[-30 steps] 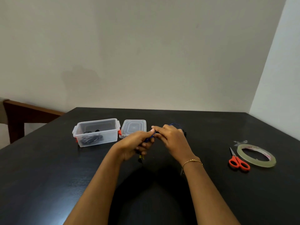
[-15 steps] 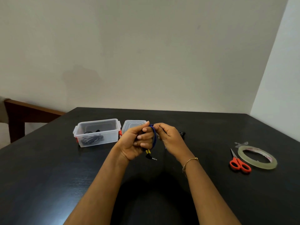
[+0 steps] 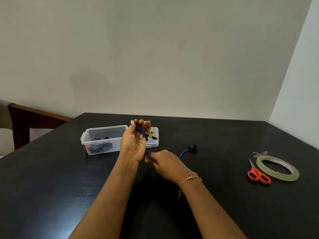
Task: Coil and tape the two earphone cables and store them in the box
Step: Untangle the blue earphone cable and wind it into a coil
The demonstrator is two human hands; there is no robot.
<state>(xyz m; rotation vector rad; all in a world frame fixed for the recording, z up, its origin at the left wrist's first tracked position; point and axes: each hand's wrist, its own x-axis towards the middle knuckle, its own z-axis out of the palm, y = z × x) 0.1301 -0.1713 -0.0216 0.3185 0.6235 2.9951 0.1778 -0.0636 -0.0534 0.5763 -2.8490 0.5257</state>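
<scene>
Clear glossy plastic box (image 3: 103, 133) — matt dark wood-grain table (image 3: 51, 187).

You see a dark surface (image 3: 51, 195), a wooden chair (image 3: 25, 118) at its left, a gold bracelet (image 3: 190, 178), and plain walls (image 3: 155, 49).

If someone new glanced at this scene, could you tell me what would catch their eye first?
Probably the raised left hand at the centre, gripping the blue earphone cable wound round its fingers, its yellow plug poking out to the right. Next come the orange scissors beside the tape roll at the far right of the black table. The clear box behind the hand already holds a dark cable.
</scene>
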